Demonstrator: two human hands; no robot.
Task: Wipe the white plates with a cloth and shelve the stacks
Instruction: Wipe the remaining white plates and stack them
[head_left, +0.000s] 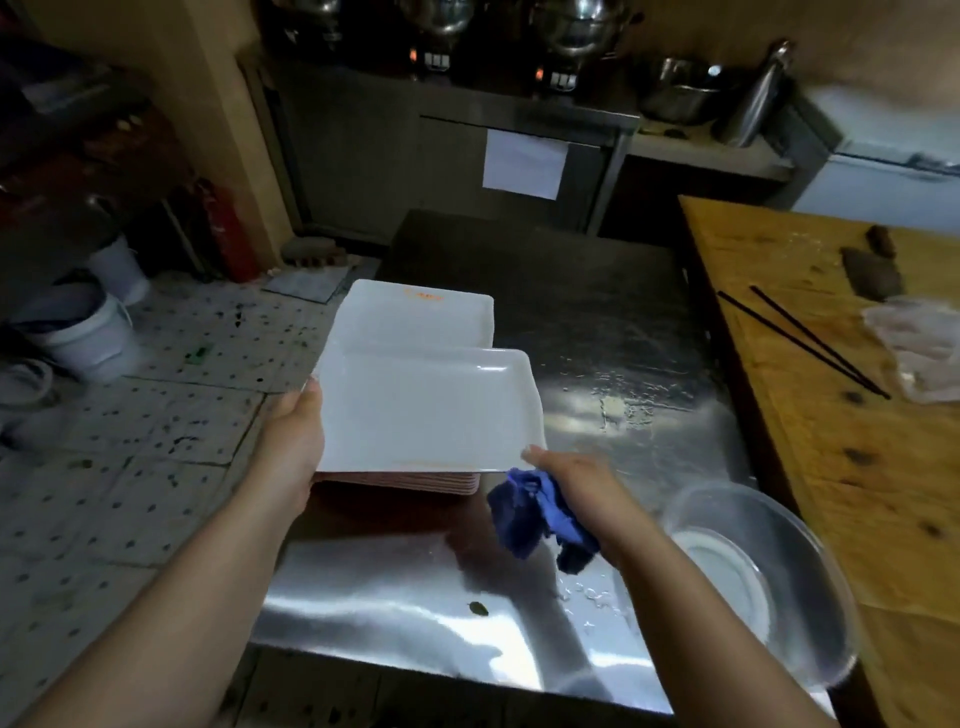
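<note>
A white rectangular plate is lifted over a stack of plates on the steel counter. My left hand grips the plate's left edge. My right hand touches its near right corner with the fingertips while clutching a crumpled blue cloth. A second white plate, with an orange mark near its far edge, lies just behind, partly covered by the held plate.
The wet steel counter stretches ahead. A metal basin sits at its right front. A wooden table at right bears chopsticks, a cleaver and a plastic bag. White buckets stand on the tiled floor at left.
</note>
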